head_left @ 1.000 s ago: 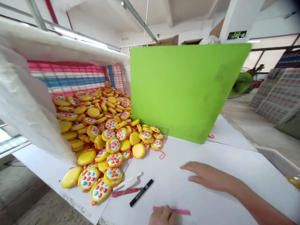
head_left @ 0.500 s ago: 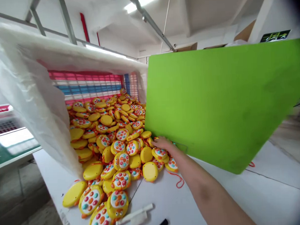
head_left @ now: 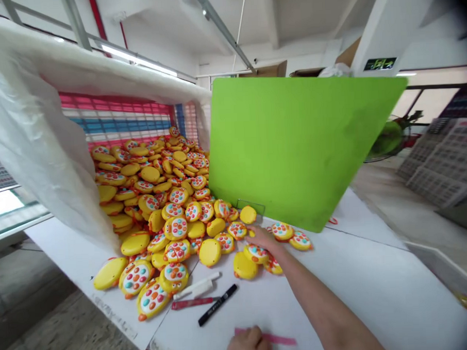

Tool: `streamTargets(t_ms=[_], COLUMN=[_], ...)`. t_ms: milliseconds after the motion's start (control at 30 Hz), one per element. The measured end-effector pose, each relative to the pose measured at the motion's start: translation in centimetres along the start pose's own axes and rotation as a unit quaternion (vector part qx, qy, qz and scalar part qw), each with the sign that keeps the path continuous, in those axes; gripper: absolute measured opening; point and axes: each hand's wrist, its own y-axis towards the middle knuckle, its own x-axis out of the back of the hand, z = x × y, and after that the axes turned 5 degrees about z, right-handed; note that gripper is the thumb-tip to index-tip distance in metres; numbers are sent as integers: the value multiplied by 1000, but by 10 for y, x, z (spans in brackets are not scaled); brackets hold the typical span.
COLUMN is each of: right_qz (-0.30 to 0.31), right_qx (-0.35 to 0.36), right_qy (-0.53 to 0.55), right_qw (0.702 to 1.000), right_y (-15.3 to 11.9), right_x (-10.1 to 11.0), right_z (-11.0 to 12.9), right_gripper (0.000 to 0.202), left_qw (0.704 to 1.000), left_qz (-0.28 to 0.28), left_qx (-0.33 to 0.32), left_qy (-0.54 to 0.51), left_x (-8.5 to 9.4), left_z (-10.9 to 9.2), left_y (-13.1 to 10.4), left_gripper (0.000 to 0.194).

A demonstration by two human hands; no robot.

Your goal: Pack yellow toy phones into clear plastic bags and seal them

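Observation:
My right hand (head_left: 262,238) reaches in among yellow turtle-shaped toys with coloured dots on white backs. Its fingertips are at a toy (head_left: 237,230) near the front of the heap; they are small and blurred, so their grip is unclear. On its right lie two toys (head_left: 282,231), and below it a plain yellow underside (head_left: 245,266) faces up. At the bottom edge my left hand (head_left: 248,345) is closed, its fingers curled over a pink strip (head_left: 280,340) that shows on both sides of it.
A tipped, plastic-lined container (head_left: 25,101) spills the toys onto a white table (head_left: 339,284). A large green board (head_left: 294,146) stands upright behind my right hand. A black marker (head_left: 218,305), a red pen (head_left: 192,303) and a white pen (head_left: 197,286) lie in front.
Several toys have shifted right, away from the heap, with my right hand among them. My left hand and the pink strip have come into view. The camera view has turned right and down.

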Motion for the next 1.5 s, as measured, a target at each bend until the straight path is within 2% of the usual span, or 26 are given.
streamTargets(t_ms=[100, 200, 300, 400, 467, 567, 667, 767, 833, 1000, 1167, 1333, 1500], right_qz=[-52, -110, -161, -175, -157, -102, -35, 15, 22, 31, 33, 9, 5], right_qx=[-6, -11, -19, -3, 12, 16, 10, 25, 39, 40, 28, 37, 51], right_qy=[69, 172, 302, 428, 502, 596, 662, 707, 701, 652, 601, 555, 521], right_qw=[996, 979, 940, 887, 850, 797, 749, 707, 712, 757, 798, 831, 852], right_y=[-52, -94, -130, -168, -193, -224, -240, -246, -247, -247, -246, -251, -256], right_x=[-7, -3, 11, 22, 19, 1, -19, -29, -30, -30, -41, -45, -42], right_z=[-17, -31, -42, -47, -44, -35, -27, -27, -29, -35, -37, -37, -32], right_gripper=[56, 61, 60, 61, 63, 67, 65, 58, 63, 69, 74, 60, 49], left_qw=[1000, 1000, 999, 999, 999, 1000, 1000, 999, 999, 998, 998, 997, 997], left_qz=[21, 17, 10, 20, 23, 20, 15, 17, 19, 26, 25, 16, 9], left_qx=[6, 14, 13, 14, 17, 14, 10, 15, 22, 22, 36, 63, 65], left_qy=[5, -19, -31, -29, -22, -4, 21, 38, 42, 48, 45, 47, 27], left_x=[13, 36, 57, 64, 64, 62, 61, 60, 59, 57, 55, 56, 57], left_z=[-10, -21, -32, -38, -39, -41, -43, -45, -47, -49, -50, -49, -48], left_y=[0, -1, -2, -2, -2, -2, -2, -1, -1, 0, -1, -3, -6], left_gripper=[14, 23, 26, 26, 27, 27, 27, 27, 28, 29, 26, 36, 51])
